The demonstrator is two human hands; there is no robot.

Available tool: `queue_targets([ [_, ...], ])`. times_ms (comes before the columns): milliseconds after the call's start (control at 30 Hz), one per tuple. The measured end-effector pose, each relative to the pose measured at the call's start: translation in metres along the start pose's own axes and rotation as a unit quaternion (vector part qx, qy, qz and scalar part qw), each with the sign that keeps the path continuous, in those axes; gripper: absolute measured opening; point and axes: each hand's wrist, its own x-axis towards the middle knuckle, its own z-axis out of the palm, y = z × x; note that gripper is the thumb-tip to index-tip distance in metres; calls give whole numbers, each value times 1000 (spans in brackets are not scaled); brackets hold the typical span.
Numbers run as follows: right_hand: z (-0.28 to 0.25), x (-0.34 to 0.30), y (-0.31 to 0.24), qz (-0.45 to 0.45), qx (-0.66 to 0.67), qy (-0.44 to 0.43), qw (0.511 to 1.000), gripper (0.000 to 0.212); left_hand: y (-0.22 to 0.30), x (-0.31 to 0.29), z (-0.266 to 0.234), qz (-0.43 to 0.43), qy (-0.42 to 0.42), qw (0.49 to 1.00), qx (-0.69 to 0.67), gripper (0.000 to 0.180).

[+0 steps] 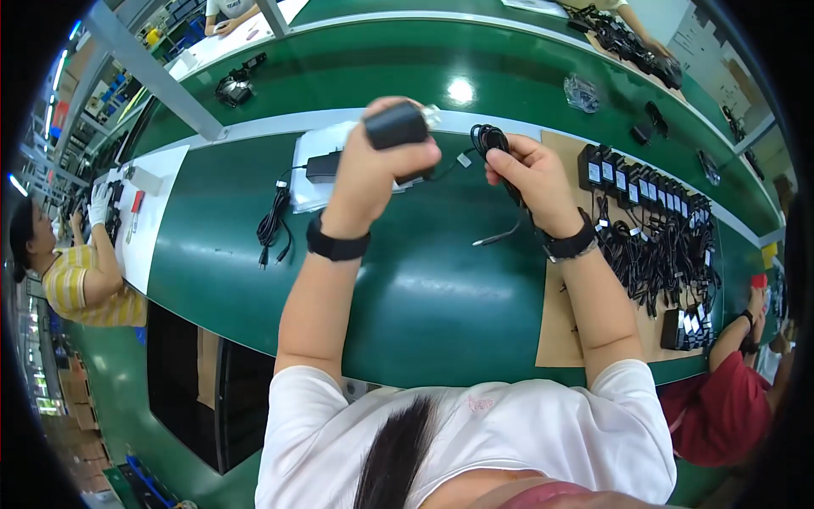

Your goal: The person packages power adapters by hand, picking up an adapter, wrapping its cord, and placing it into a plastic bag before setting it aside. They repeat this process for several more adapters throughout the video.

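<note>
My left hand (379, 165) is closed around a black power adapter (396, 125), raised over the far side of the green bench; pale plug parts stick out at its right end. In my right hand (536, 180), closed too, is a coiled black cable (489, 139) with a small white tag. A loose cable end with a metal tip hangs below that hand. Behind my left wrist another black adapter (321, 168) lies on clear plastic bags (310, 197), and its bundled cable (274, 224) rests on the bench to the left.
Rows of black adapters with cables (644, 191) lie on brown cardboard (555, 339) at right. Beyond the bench runs a green conveyor (356, 72) carrying bagged items (582, 93). A metal post (153, 72) stands at left. Co-workers sit left (93, 284) and right (721, 399).
</note>
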Motion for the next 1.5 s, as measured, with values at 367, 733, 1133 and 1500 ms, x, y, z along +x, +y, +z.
queue_targets([
  [367,12,0,15,-77,-40,72,994,31,-30,-8,38,-73,-25,996,52,42],
  [733,22,-8,28,-275,-222,65,933,42,-34,-10,41,-131,24,986,-97,45],
  [1133,35,-19,14,-296,-365,97,878,60,-27,-6,33,146,137,973,113,41],
  [1500,22,-13,21,248,320,-69,912,24,-10,-17,32,407,-34,840,358,40],
])
